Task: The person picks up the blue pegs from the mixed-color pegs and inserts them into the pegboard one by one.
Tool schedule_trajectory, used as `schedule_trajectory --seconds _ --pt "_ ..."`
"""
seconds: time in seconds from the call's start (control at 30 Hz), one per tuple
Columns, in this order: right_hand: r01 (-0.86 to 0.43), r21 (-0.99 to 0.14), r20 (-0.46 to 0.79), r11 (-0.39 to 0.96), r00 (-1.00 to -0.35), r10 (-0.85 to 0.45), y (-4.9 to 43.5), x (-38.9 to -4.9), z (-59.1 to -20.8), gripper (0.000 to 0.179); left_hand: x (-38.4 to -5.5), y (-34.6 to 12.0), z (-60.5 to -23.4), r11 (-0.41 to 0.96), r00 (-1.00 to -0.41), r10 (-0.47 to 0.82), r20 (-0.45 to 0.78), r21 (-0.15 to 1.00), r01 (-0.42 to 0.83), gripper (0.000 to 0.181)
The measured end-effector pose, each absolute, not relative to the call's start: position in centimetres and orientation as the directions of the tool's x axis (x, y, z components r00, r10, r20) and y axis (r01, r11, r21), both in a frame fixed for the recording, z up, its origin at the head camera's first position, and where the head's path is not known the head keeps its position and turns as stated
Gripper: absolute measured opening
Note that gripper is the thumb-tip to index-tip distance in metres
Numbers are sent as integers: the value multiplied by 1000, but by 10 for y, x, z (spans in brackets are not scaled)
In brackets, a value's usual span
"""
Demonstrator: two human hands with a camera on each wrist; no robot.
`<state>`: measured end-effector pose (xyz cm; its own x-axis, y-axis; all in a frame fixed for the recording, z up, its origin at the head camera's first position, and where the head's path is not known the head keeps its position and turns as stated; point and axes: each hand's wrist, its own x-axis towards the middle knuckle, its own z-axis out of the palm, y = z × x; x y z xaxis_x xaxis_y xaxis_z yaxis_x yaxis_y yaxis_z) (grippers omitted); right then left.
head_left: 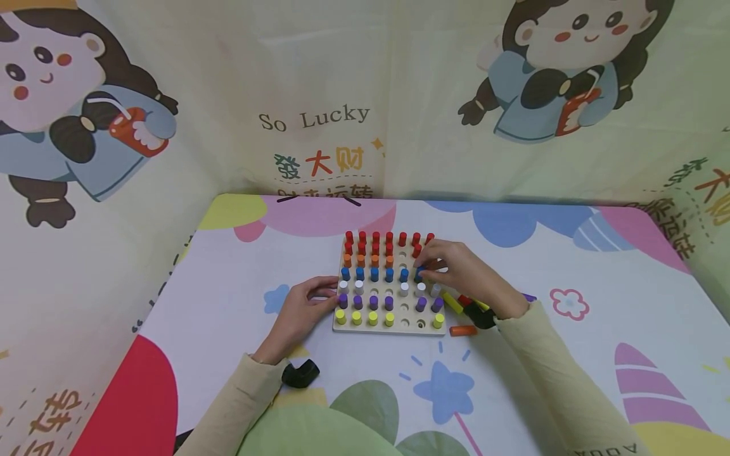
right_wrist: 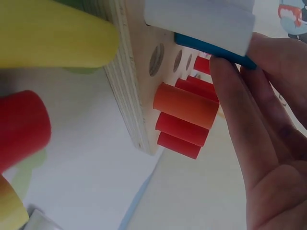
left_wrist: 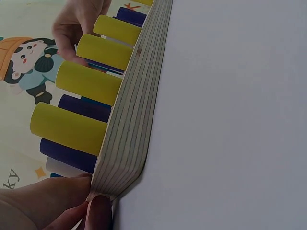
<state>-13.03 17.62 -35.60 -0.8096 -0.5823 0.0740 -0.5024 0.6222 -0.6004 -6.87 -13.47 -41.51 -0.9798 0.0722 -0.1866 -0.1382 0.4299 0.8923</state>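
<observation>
A wooden pegboard (head_left: 340,327) lies on the table with rows of red, orange, blue, white, purple and yellow pegs standing in it. My left hand (head_left: 305,304) grips its left edge, thumb above and a finger beneath the corner in the left wrist view. Over the board's right side, my right hand (head_left: 469,273) pinches a blue peg (head_left: 419,275) between thumb and fingers, in the blue row. From the right wrist, that blue peg (right_wrist: 211,48) shows partly behind a white peg (right_wrist: 199,24). An orange peg (right_wrist: 187,106) stands beyond open holes there.
Loose pegs lie right of the board, among them a yellow peg (head_left: 452,303), an orange peg (head_left: 463,330) and a purple peg (head_left: 530,297), partly under the right forearm. Several holes show in the board's right half. A printed cloth wall (head_left: 319,76) rises behind the table.
</observation>
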Motion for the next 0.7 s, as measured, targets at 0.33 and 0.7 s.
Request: schedule_trajectory --seconds 0.33,0.7 --pt "-506 -599 74 621 -807 -586 177 -130 -358 19 -68 -135 -415 420 -981 72 -183 897 -136 41" --pt "-515 -600 77 612 -799 -597 177 -129 -360 19 -67 -135 -412 401 -982 82 -173 907 -127 40"
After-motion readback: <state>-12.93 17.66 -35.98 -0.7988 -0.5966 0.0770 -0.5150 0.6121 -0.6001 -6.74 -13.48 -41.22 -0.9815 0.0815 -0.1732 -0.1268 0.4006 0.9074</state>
